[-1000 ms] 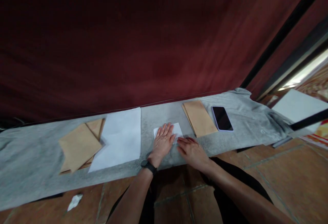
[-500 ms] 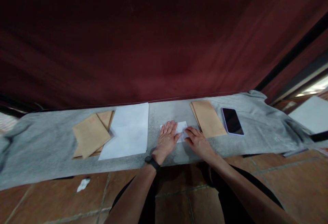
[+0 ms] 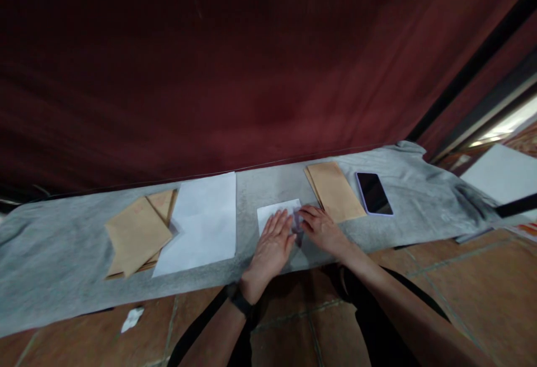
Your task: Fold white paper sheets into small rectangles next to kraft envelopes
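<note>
A folded white paper (image 3: 278, 206) lies on the grey cloth between a large white sheet (image 3: 201, 221) and brown envelopes. My left hand (image 3: 272, 242), with a dark watch on its wrist, rests flat on the paper with its fingers stretched out. At the paper's right edge, the fingertips of my right hand (image 3: 323, 230) are bent together and grip it. My left hand hides the paper's lower part. Brown envelopes (image 3: 339, 191) lie just beyond my right hand.
More brown envelopes (image 3: 138, 233) overlap the big sheet's left side. A phone (image 3: 375, 193) lies at the right. The cloth-covered bench (image 3: 62, 255) runs along a dark red curtain (image 3: 251, 76). Crumpled white paper (image 3: 132, 319) is on the tiled floor.
My left hand has slid down toward me on the folded paper, uncovering its upper edge. My right hand has closed in on the paper's right edge. The view has tilted slightly.
</note>
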`<control>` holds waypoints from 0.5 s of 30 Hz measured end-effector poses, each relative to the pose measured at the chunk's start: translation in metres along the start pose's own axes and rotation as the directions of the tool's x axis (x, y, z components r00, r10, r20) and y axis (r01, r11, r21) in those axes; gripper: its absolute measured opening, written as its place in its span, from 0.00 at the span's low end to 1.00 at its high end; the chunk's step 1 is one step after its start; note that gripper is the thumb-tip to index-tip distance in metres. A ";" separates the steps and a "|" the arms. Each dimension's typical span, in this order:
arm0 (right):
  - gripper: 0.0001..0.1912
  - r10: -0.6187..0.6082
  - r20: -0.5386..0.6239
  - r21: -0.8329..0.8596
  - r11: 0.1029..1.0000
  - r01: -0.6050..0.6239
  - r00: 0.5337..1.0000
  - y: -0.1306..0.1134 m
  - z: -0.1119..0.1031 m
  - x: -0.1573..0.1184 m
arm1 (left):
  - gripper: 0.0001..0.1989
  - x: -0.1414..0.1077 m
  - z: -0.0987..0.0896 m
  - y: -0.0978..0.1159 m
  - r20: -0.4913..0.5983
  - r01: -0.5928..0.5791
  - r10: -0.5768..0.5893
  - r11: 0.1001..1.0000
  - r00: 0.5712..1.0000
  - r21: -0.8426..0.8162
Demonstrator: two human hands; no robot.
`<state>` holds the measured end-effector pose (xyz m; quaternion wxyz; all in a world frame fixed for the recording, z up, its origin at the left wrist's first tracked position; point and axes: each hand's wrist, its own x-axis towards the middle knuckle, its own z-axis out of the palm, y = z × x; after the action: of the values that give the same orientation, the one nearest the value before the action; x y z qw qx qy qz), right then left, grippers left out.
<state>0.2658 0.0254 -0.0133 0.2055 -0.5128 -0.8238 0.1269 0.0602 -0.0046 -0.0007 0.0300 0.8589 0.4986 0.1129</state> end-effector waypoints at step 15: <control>0.24 -0.121 0.119 0.012 0.993 0.120 0.986 -0.005 0.007 0.014 | 0.31 -0.011 0.004 0.010 0.149 -0.101 0.120 0.987 0.981 -0.128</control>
<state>0.2530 0.0356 -0.0141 0.1646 -0.4531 -0.8638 0.1468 0.0642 -0.0189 -0.0051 0.1140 0.8883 0.4383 0.0764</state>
